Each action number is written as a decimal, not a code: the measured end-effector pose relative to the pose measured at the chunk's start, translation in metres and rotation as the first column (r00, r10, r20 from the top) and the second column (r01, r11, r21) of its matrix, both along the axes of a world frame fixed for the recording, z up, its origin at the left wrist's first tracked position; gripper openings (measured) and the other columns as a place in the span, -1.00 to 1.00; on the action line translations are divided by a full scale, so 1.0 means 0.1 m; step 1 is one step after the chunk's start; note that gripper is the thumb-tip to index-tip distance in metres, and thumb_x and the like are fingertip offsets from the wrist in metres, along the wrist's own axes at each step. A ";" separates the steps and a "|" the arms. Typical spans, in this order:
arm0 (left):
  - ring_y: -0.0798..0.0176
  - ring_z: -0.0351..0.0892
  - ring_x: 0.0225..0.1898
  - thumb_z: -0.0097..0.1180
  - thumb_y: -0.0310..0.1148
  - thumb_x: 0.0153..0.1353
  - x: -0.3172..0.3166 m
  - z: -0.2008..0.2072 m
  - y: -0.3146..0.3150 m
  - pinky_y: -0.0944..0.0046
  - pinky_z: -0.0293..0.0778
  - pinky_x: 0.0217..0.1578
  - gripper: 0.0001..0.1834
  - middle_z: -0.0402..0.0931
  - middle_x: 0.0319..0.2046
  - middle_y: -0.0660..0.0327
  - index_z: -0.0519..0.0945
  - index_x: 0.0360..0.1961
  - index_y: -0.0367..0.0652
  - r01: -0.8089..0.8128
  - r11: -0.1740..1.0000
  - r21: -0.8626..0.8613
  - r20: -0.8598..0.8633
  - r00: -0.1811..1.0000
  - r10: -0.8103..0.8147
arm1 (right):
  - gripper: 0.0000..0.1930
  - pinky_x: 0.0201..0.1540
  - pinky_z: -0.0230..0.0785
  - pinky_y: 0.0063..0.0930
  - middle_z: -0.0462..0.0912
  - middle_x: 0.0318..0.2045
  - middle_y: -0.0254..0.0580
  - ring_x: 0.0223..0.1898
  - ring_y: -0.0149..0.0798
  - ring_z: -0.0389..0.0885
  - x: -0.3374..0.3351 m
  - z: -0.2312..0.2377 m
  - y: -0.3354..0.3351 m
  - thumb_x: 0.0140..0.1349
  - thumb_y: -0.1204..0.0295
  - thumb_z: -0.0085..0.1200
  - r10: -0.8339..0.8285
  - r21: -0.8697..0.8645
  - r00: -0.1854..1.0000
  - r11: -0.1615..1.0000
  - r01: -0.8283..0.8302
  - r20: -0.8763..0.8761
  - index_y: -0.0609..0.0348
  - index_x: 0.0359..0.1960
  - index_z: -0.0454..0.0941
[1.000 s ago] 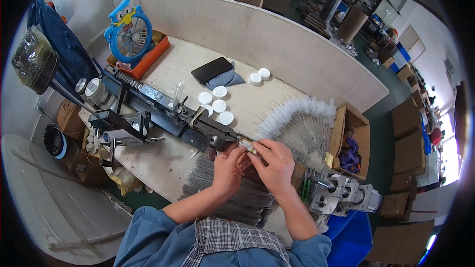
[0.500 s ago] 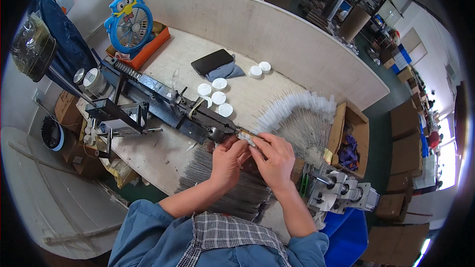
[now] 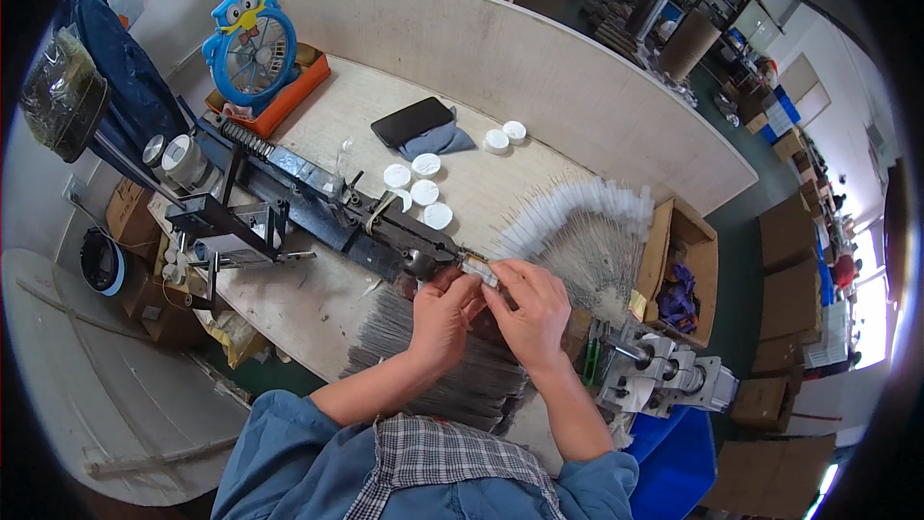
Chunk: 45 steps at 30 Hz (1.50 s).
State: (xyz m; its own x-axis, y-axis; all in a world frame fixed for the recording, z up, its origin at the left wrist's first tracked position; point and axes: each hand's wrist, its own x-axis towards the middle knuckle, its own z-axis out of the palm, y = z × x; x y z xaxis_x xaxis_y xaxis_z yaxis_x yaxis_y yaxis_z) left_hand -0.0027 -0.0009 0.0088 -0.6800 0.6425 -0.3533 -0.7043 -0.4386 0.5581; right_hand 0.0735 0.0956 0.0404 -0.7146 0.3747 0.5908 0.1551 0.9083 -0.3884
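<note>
My left hand (image 3: 441, 320) and my right hand (image 3: 529, 308) meet at the near right end of a dark metal bench device (image 3: 404, 231). Both are closed, with fingertips pinched around a small whitish piece (image 3: 478, 270) at the device's tip. What exactly each hand grips is too small and too covered to make out. Below my wrists lies a thick bundle of thin grey wires (image 3: 423, 366). Right of my right hand, thin wire-like sticks with white ends (image 3: 577, 217) spread out in a fan.
Several round white pieces (image 3: 424, 193) lie behind the device, near a black phone (image 3: 412, 121) on a grey cloth (image 3: 438, 141). A blue fan (image 3: 252, 53) stands in an orange tray (image 3: 289, 96). At right are a cardboard box (image 3: 707, 270), a motorised metal unit (image 3: 664, 371) and a blue bin (image 3: 679, 453).
My right hand has shifted very slightly left and down. My left hand stays nearly where it was, and both remain closed at the device's tip.
</note>
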 end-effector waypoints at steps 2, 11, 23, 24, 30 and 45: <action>0.42 0.52 -0.29 0.09 -0.51 0.19 0.00 0.00 0.01 0.40 0.48 -0.24 -0.89 0.51 -0.31 0.29 0.51 -0.24 -0.22 -0.014 1.000 -0.004 -0.001 1.000 0.014 | -0.65 -0.19 0.38 -0.35 0.64 -0.25 -0.30 -0.25 -0.20 0.60 0.01 0.00 0.00 -0.16 0.46 0.33 -0.008 0.008 1.000 1.000 0.008 0.003 0.10 -0.23 0.64; 0.36 0.56 -0.24 0.09 -0.54 0.18 -0.03 0.03 0.03 0.39 0.50 -0.20 -0.85 0.54 -0.24 0.22 0.50 -0.21 -0.28 0.006 1.000 0.015 -0.015 1.000 -0.006 | -0.68 -0.21 0.32 -0.38 0.63 -0.32 -0.38 -0.28 -0.26 0.57 0.13 0.19 0.09 -0.11 0.34 0.33 -0.060 0.039 0.996 0.998 0.057 0.065 0.05 -0.25 0.65; 0.07 0.40 0.10 -0.28 0.12 0.36 0.01 0.12 -0.13 0.10 0.34 0.15 -0.32 0.38 0.04 -0.05 0.29 0.11 -0.38 0.139 0.988 0.066 0.046 0.989 -0.142 | -0.87 -0.19 0.32 -0.31 0.59 -0.44 -0.33 -0.26 -0.24 0.51 0.37 0.25 0.02 -0.01 0.42 0.22 -0.028 0.020 0.978 1.000 0.024 0.208 0.10 -0.39 0.63; 0.07 0.38 0.13 -0.30 0.12 0.37 0.02 0.11 -0.15 0.11 0.32 0.16 -0.32 0.37 0.08 -0.04 0.28 0.14 -0.36 0.158 0.985 0.066 0.036 0.986 -0.160 | -0.87 -0.19 0.32 -0.31 0.59 -0.44 -0.33 -0.26 -0.24 0.51 0.39 0.26 0.02 -0.01 0.42 0.22 -0.049 0.000 0.978 0.999 0.050 0.203 0.10 -0.39 0.63; 0.01 0.27 0.25 -0.11 -0.01 0.34 -0.05 -0.13 -0.32 0.03 0.25 0.21 -0.32 0.24 0.23 -0.02 0.14 0.28 -0.31 0.250 0.942 -0.224 -0.191 0.937 -0.294 | -0.87 -0.30 0.43 -0.34 0.65 -0.42 -0.23 -0.34 -0.15 0.59 0.64 0.41 0.06 0.03 0.45 0.23 -0.014 -0.172 0.999 0.985 0.022 0.045 0.14 -0.36 0.63; 0.32 0.56 -0.39 0.26 -0.16 0.14 -2.71 -1.30 -3.80 0.36 0.43 -0.42 -0.70 0.59 -0.48 0.26 0.58 -0.26 -0.15 -0.750 0.463 -0.472 -0.442 0.656 0.612 | -0.83 -0.31 0.46 -0.24 0.67 -0.40 -0.23 -0.32 -0.08 0.65 1.51 -0.12 -0.26 0.13 0.27 0.14 0.131 -0.497 0.708 0.799 0.339 0.694 0.01 -0.28 0.58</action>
